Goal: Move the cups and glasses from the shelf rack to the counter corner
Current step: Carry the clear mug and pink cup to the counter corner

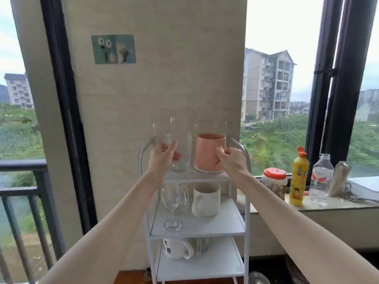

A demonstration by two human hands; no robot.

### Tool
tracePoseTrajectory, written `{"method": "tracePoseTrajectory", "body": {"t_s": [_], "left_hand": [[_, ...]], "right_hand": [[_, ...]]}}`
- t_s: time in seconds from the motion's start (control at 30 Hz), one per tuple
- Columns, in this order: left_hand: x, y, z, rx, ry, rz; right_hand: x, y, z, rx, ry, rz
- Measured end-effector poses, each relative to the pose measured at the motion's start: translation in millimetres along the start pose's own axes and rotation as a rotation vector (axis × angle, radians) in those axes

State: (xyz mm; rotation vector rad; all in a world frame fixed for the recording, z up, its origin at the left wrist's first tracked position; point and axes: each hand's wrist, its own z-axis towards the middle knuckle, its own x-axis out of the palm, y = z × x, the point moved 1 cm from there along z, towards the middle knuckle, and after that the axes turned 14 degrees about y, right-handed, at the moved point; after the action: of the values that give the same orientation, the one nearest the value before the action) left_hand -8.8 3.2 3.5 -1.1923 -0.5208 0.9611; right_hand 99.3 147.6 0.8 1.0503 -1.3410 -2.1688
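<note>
A white three-tier shelf rack [238, 230] stands against the wall. On its top tier, my left hand [163, 155] grips a tall clear glass [180, 148], and my right hand [230, 160] holds the handle of a pink cup [207, 152]. More clear glasses stand behind them. The middle tier carries a wine glass [171, 199], a clear glass jug [184, 196] and a white mug [206, 199]. On the bottom tier are a white printed mug [176, 248] and a clear glass [202, 245].
A stone window ledge [336, 204] to the right holds a red-lidded jar [274, 182], a yellow squeeze bottle [299, 181], a clear water bottle [322, 179] and a bundle of keys. Left of the rack is a dark balcony railing [20, 177]. A wooden surface lies below.
</note>
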Motion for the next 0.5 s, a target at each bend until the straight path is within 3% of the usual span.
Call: {"method": "tracePoseTrajectory", "body": {"t_s": [0.17, 0.5], "left_hand": [[7.5, 7.7, 9.4, -0.054, -0.021, -0.079], [6.6, 10.1, 0.7, 0.003, -0.105, -0.329]], "right_hand": [[1.1, -3.8, 9.5, 0.072, 0.082, 0.178], [12.9, -8.0, 8.5, 0.006, 0.106, 0.173]]}}
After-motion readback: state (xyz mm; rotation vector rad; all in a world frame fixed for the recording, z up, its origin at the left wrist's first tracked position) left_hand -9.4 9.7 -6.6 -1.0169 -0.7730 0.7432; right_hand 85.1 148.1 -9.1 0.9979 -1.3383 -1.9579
